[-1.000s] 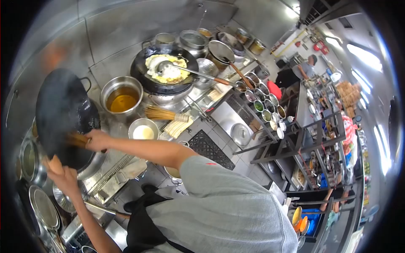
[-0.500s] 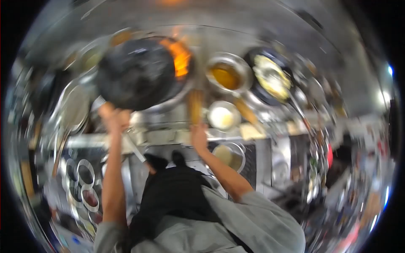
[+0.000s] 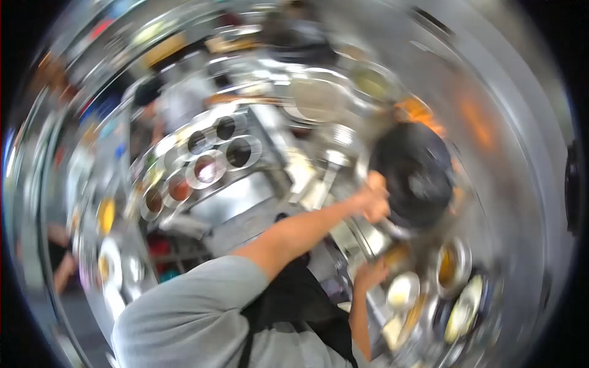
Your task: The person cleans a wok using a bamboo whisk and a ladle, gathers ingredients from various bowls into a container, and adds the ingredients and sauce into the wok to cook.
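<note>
A dark wok (image 3: 417, 178) sits tilted over the burner, with flames (image 3: 420, 113) at its far rim. My left hand (image 3: 373, 197) is closed on the wok's near edge, at its handle as far as the blur lets me see. Lower down, my right hand (image 3: 370, 274) is closed round a bamboo wok brush (image 3: 396, 255), blurred by motion. Just beyond that hand stands a small white bowl (image 3: 403, 291). A metal ladle or strainer (image 3: 338, 140) lies to the left of the wok.
A pot of amber liquid (image 3: 451, 267) and a pan with pale yellow food (image 3: 464, 310) stand at lower right. Several round containers (image 3: 205, 170) fill a rack on the left. A covered round pan (image 3: 316, 98) lies at the back, and a person in white (image 3: 184, 98) stands beyond.
My view has swung sharply left, bringing the container rack and the person into sight. My left hand stays on the wok and my right hand keeps the brush; the wok appears more tilted.
</note>
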The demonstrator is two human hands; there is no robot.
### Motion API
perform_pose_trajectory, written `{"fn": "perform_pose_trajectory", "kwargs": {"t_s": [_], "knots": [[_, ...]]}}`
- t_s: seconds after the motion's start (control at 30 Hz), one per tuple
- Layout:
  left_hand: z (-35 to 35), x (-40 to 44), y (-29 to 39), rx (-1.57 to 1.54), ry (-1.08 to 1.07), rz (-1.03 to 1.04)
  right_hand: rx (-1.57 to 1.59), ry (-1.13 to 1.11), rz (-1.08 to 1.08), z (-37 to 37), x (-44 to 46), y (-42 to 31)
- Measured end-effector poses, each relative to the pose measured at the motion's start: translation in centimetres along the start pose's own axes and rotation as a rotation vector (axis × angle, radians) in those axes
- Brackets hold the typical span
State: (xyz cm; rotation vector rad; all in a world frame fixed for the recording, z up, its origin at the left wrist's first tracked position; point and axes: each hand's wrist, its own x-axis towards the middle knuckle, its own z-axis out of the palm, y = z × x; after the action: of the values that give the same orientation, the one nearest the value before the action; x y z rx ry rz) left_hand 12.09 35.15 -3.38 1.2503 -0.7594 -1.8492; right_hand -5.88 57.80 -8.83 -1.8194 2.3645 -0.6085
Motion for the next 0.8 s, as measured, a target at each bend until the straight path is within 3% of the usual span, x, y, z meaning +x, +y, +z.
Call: {"fn": "perform_pose_trajectory", "kwargs": {"t_s": [0.03, 0.07, 0.1, 0.13, 0.17, 0.23, 0.27, 0.33, 0.4, 0.47, 0.5, 0.6, 0.63, 0.67, 0.73, 0.8], "knots": [[-1.1, -2.1, -0.1, 0.002, -0.136, -0.024, 0.083, 0.099, -0.131, 1.6, 0.2, 0.3], [-2.3, -3.9, -0.9, 0.016, -0.241, -0.035, 0.161, 0.0, -0.181, 0.9, 0.8, -1.0], [-2.8, -7.8, -0.1, -0.033, -0.135, -0.025, 0.401, -0.116, -0.066, 0.2, 1.4, -3.2], [-4.6, -9.3, -1.4, -0.009, -0.21, -0.027, 0.613, -0.181, -0.055, 0.2, 1.8, -5.4], [-6.7, -8.2, -5.4, -0.039, -0.197, 0.193, 0.778, -0.267, -0.076, -2.0, 1.8, -9.4], [-8.7, -19.6, -1.9, 0.06, 0.092, 0.155, 1.027, -0.493, -0.233, -2.8, 2.0, -14.8], [-10.9, -20.1, -4.0, 0.11, 0.219, 0.19, 1.053, -0.631, -0.306, -2.5, 1.8, -17.2], [-14.0, -24.2, -5.8, -0.165, 0.326, 0.24, 1.085, -0.909, -0.439, -0.5, 0.7, -20.8], [-16.4, -29.1, -6.4, -0.246, 0.419, 0.259, 1.021, -1.201, -0.551, 0.8, -1.2, -24.4], [-17.9, -33.7, -7.0, -0.345, 0.365, 0.47, 1.06, -1.409, -0.617, 0.5, -4.2, -28.4], [-18.9, -36.1, -7.9, -0.411, 0.377, 0.453, 1.075, -1.496, -0.669, -0.5, -6.0, -30.1], [-21.2, -43.8, -11.2, -0.578, 0.486, 0.478, 0.901, -1.591, -0.778, -3.5, -11.2, -33.9], [-22.2, -46.2, -12.8, -0.641, 0.526, 0.442, 0.816, -1.587, -0.908, -4.7, -12.8, -34.7], [-22.1, -49.4, -13.3, -0.81, 0.663, 0.394, 0.67, -1.759, -0.985, -6.7, -14.0, -35.8], [-23.8, -54.2, -17.3, -1.022, 0.723, 0.488, 0.227, -2.001, -1.134, -8.6, -16.0, -37.0], [-26.4, -59.5, -22.1, -1.168, 0.768, 0.464, 0.176, -1.781, -1.613, -10.7, -19.3, -37.6]]}}
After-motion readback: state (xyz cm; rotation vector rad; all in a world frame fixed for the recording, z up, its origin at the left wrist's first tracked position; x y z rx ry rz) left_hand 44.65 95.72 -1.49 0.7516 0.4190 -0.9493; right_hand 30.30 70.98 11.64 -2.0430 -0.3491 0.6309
